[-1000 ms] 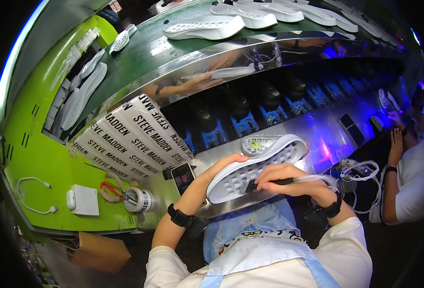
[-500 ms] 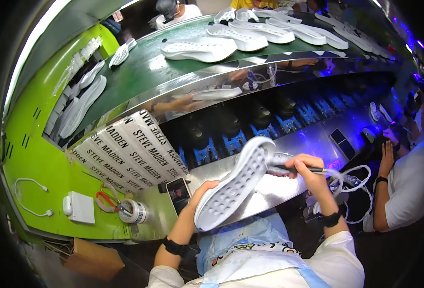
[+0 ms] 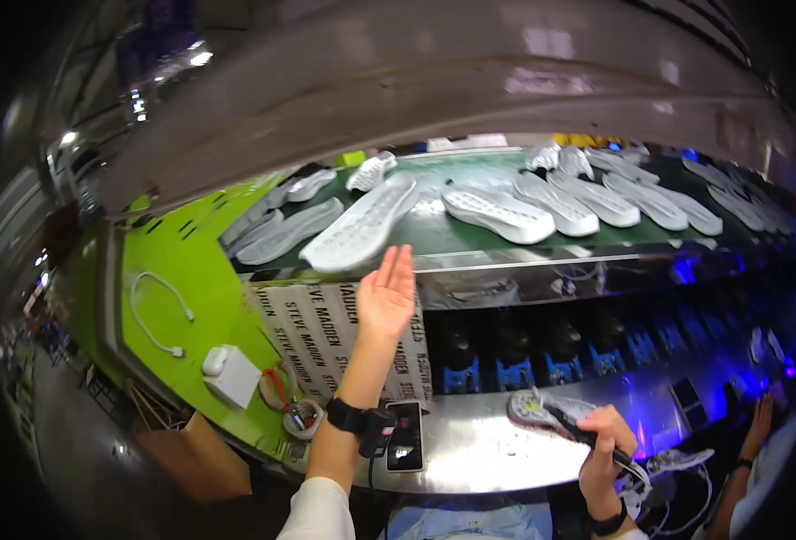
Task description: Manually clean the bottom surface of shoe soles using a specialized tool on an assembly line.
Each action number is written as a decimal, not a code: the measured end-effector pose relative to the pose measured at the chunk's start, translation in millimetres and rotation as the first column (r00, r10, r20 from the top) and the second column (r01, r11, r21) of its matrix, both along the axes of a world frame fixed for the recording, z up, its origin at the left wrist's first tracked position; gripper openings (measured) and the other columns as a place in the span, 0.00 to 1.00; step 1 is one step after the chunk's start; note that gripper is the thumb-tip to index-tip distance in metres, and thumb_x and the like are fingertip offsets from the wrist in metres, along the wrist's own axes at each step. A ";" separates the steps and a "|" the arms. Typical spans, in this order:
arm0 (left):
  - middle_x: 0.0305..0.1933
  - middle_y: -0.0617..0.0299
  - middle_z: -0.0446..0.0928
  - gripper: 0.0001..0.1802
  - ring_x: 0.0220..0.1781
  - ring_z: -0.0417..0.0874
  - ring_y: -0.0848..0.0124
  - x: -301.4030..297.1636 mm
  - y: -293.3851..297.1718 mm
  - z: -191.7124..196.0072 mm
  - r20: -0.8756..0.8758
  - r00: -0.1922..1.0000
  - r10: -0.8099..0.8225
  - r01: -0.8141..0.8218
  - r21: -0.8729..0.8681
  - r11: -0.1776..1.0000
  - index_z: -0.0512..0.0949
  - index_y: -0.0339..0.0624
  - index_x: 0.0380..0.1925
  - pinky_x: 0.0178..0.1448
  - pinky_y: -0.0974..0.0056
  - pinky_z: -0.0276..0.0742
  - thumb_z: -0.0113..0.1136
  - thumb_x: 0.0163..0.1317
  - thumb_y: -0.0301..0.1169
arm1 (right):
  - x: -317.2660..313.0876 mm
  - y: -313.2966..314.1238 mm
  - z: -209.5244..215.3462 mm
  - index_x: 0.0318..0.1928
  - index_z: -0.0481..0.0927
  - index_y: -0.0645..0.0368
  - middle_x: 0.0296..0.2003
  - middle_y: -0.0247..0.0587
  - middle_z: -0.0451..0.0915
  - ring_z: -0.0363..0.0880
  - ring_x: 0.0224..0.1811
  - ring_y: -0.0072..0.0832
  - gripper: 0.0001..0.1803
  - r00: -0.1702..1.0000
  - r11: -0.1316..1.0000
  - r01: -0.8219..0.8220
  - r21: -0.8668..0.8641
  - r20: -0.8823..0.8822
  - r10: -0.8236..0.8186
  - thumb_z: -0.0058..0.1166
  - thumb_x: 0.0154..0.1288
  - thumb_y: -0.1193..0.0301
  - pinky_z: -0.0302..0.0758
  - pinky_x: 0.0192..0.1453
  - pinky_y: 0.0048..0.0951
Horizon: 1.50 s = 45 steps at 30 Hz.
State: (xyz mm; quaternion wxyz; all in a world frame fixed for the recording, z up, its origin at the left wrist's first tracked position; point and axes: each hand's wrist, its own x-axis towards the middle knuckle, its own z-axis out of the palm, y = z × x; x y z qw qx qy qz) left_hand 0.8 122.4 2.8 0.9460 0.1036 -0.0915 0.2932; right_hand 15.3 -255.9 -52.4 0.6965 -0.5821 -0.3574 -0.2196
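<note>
The left hand (image 3: 387, 292) is reaching forward, with fingers nearly straight and palm facing up. No grip is visible in it. Just beyond its fingertips is a white sole (image 3: 359, 225), slanted over the front part of the green belt (image 3: 432, 236); whether the fingertips touch its edge, I cannot tell. The palm faces up perhaps because such a flat, long thing is easily supported from below.

The right hand (image 3: 607, 441) is curled around a slim black tool (image 3: 576, 427), in a manner like holding a pen, probably for fine control. The tool points down to a grey shoe-shaped piece (image 3: 529, 409) on the metal bench (image 3: 470, 454); contact between them is not clear.

Other soles (image 3: 497, 214) lie on the belt side by side, most of them slanted the same way, which seems to keep each one easy to pick up. A phone (image 3: 405, 438) is on the bench near the left forearm, and a round container (image 3: 303, 419) stands beside it, within easy reach, I suppose.
</note>
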 end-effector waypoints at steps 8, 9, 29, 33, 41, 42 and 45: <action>0.47 0.38 0.80 0.35 0.47 0.84 0.50 135.7 -33.1 94.8 -0.080 0.410 0.909 0.589 0.784 -0.197 0.81 0.30 0.43 0.50 0.55 0.79 0.48 0.63 0.56 | 4.0 -1.3 -17.7 0.44 0.78 0.71 0.49 0.49 0.74 0.81 0.39 0.30 0.11 0.914 0.976 -0.216 0.027 -0.347 0.212 0.47 0.67 0.76 0.83 0.35 0.25; 0.49 0.36 0.79 0.37 0.51 0.82 0.48 155.7 -31.5 87.5 -0.023 0.363 0.931 0.590 0.779 -0.211 0.80 0.29 0.45 0.54 0.53 0.77 0.49 0.61 0.58 | 5.9 -1.3 -19.1 0.44 0.78 0.70 0.50 0.49 0.74 0.81 0.39 0.30 0.10 0.920 0.983 -0.185 0.002 -0.352 0.174 0.48 0.65 0.79 0.83 0.35 0.25; 0.69 0.46 0.64 0.48 0.63 0.73 0.46 -107.9 -146.0 -206.7 -0.238 0.816 -0.527 0.553 0.054 0.832 0.55 0.44 0.71 0.59 0.31 0.72 0.52 0.59 0.62 | -12.0 31.6 -33.7 0.45 0.83 0.66 0.40 0.43 0.84 0.80 0.37 0.23 0.14 0.725 0.661 -0.668 -0.341 -0.499 0.475 0.60 0.57 0.80 0.75 0.41 0.24; 0.68 0.48 0.65 0.45 0.65 0.71 0.48 -110.6 -171.2 -253.1 -0.119 0.744 -0.658 0.656 -0.055 0.752 0.56 0.45 0.71 0.62 0.40 0.73 0.35 0.65 0.67 | 3.0 65.3 -57.1 0.42 0.83 0.61 0.36 0.41 0.84 0.79 0.34 0.31 0.15 0.965 0.832 -0.254 -0.493 -0.071 0.252 0.63 0.51 0.78 0.72 0.39 0.32; 0.72 0.45 0.59 0.43 0.61 0.75 0.49 -79.9 -162.3 -250.2 -0.203 0.814 -0.544 0.534 -0.107 0.839 0.51 0.43 0.72 0.63 0.45 0.74 0.38 0.68 0.62 | -18.6 61.7 -67.8 0.42 0.86 0.58 0.34 0.46 0.83 0.76 0.35 0.29 0.14 0.920 0.786 -0.390 -0.480 -0.236 0.313 0.64 0.51 0.79 0.75 0.38 0.25; 0.72 0.45 0.58 0.43 0.61 0.75 0.49 -75.7 -161.7 -242.1 -0.121 0.808 -0.577 0.570 -0.091 0.817 0.51 0.43 0.72 0.63 0.45 0.74 0.38 0.68 0.62 | -21.1 62.3 -84.4 0.41 0.85 0.59 0.34 0.47 0.83 0.77 0.34 0.30 0.14 0.839 0.727 -0.544 -0.418 -0.252 0.483 0.64 0.51 0.79 0.75 0.38 0.26; 0.69 0.43 0.62 0.45 0.56 0.77 0.45 -82.5 -160.3 -212.4 0.022 0.830 -0.557 0.556 -0.084 0.827 0.52 0.43 0.72 0.61 0.44 0.76 0.39 0.67 0.64 | -49.6 58.0 -55.4 0.39 0.85 0.58 0.32 0.42 0.83 0.76 0.31 0.33 0.14 0.808 0.654 -0.532 -0.539 -0.090 0.583 0.66 0.47 0.77 0.72 0.40 0.33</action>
